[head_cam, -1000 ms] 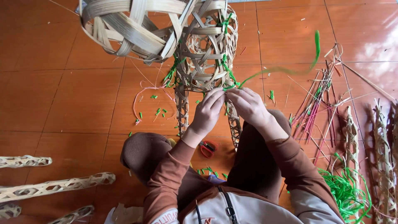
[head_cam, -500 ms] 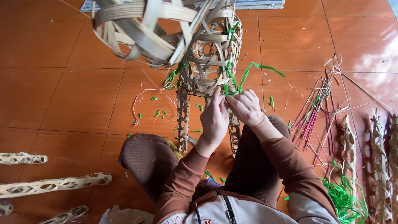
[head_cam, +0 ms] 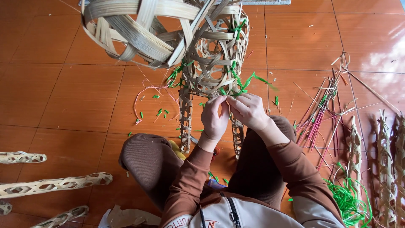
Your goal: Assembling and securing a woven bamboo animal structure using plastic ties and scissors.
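A woven bamboo animal figure (head_cam: 211,59) stands on the orange tiled floor, its round open-weave head (head_cam: 135,29) close to the camera at top left. Its two woven legs (head_cam: 185,122) drop between my knees. Green plastic strips (head_cam: 247,82) are tied along the body's lower edge. My left hand (head_cam: 214,118) and my right hand (head_cam: 249,110) meet just under the body, fingers pinched together on a green strip at the weave. Both sleeves are brown.
Loose woven bamboo tubes (head_cam: 55,184) lie at the left. To the right lie more woven tubes (head_cam: 386,156), a bundle of thin pink and tan sticks (head_cam: 325,114) and a heap of green strips (head_cam: 348,200). Green snippets and a pink strand (head_cam: 149,99) dot the tiles.
The hands stay at the same spot on the figure's underside, working the green strip; its free end has dropped from an upward arc to lie lower. The view has shifted slightly.
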